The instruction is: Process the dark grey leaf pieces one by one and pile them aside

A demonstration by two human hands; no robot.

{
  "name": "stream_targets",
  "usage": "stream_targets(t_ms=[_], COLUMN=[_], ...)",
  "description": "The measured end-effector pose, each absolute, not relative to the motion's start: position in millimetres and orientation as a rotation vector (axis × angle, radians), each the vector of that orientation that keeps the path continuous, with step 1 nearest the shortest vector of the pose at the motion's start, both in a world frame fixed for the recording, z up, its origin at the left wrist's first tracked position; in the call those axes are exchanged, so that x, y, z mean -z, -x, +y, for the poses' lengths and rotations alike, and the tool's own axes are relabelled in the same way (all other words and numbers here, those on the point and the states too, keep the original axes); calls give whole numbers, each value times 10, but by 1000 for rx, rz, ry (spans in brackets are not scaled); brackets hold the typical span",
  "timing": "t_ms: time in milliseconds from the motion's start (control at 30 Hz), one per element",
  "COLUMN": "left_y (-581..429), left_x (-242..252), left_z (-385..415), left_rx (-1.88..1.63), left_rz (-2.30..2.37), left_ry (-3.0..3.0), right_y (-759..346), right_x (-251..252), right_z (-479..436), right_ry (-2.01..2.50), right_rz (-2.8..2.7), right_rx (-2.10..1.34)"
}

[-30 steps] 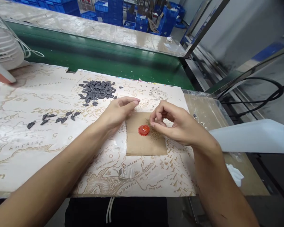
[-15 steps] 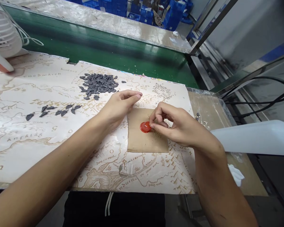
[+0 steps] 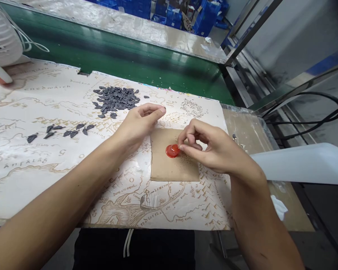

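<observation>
A glossy red plastic disc (image 3: 172, 151) lies on a sheet of brown kraft paper (image 3: 163, 167), and my right hand (image 3: 211, 146) is shut on its right edge between thumb and forefinger. Fine dark specks dot the paper beside it. My left hand (image 3: 142, 122) hangs just above the printed map mat (image 3: 45, 180), fingers curled toward the thumb. A tiny dark speck shows at its fingertips, too small to identify. Beyond that hand lies a heap of dark seeds (image 3: 115, 99), and a loose row of similar seeds (image 3: 67, 132) runs to the left.
A ring of tiny specks (image 3: 192, 108) sits on the mat's far side. Behind the mat runs a green conveyor belt (image 3: 115, 56). A white fan (image 3: 2, 37) stands far left, a white plastic sheet (image 3: 304, 165) lies right, and blue crates (image 3: 205, 18) are stacked beyond.
The whole scene sits slightly higher in view. My left fingers have curled a little more, while my right hand stays at the red disc's edge.
</observation>
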State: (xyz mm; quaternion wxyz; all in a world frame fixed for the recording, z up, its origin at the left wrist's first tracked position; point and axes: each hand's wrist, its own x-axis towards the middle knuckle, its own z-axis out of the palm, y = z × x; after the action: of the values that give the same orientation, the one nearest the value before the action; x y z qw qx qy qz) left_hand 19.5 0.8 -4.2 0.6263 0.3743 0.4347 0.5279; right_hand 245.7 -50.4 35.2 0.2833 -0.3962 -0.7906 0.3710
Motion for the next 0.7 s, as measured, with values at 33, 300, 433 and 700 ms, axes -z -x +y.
stream_targets(t_ms=[33,300,433,700], left_y=[-190,-188,-199,-223], left_x=[40,49,63,98], left_z=[4,-3,2,-21], left_rx=[-1202,-1115,-1140,-1174], left_rz=[996,1019,1010,1011], left_ry=[-870,-846,-840,-969], right_y=[-2479,-2619,-2583,-2469], right_x=[-348,-23,48,-18], right_z=[-484,-218,-200,-156], right_ry=[1070,1232,1237,1036], right_rz=[-2078,-1940,-1954,-1486], right_rx=[-964,-891,-940,-1141])
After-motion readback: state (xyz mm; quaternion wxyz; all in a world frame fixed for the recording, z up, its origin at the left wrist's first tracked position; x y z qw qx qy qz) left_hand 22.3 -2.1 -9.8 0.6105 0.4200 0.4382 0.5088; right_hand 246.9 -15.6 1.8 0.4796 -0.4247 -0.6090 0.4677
